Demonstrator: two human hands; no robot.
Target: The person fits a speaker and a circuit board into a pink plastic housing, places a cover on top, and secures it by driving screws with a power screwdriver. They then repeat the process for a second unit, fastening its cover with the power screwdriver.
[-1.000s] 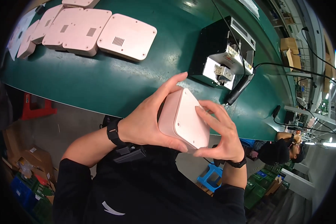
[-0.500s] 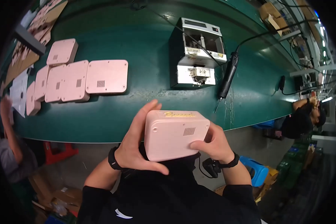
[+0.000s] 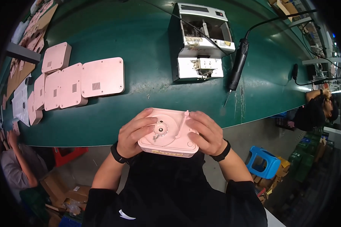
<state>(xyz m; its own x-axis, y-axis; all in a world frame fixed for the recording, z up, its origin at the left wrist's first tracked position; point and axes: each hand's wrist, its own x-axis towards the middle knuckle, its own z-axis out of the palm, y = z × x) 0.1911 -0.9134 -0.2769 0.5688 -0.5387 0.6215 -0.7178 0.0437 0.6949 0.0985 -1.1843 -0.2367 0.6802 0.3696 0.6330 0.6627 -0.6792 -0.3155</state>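
Between my hands is a pink box shaped like a small record player (image 3: 169, 142), its round platter and tone arm facing up. A dark-centred hub sits in the middle of the platter, and a yellowish strip runs along the side nearest my body. My left hand (image 3: 134, 134) is wrapped round the left end, fingertips lying on the platter near the hub. Closed on the right end, my right hand (image 3: 208, 133) has its fingers beside the tone arm. The box is at the front edge of the bench; its underside is hidden.
Several matching pink boxes (image 3: 102, 77) lie bottom up on the green bench (image 3: 147, 49) at left. A grey-white machine (image 3: 201, 49) stands at the back, with a black electric screwdriver (image 3: 239, 66) right of it. Co-workers sit at both sides. A blue stool (image 3: 264, 162) stands at lower right.
The pink box has been turned over, from its vented underside showing to its platter side up. Both hands have shifted their grip onto its two ends.
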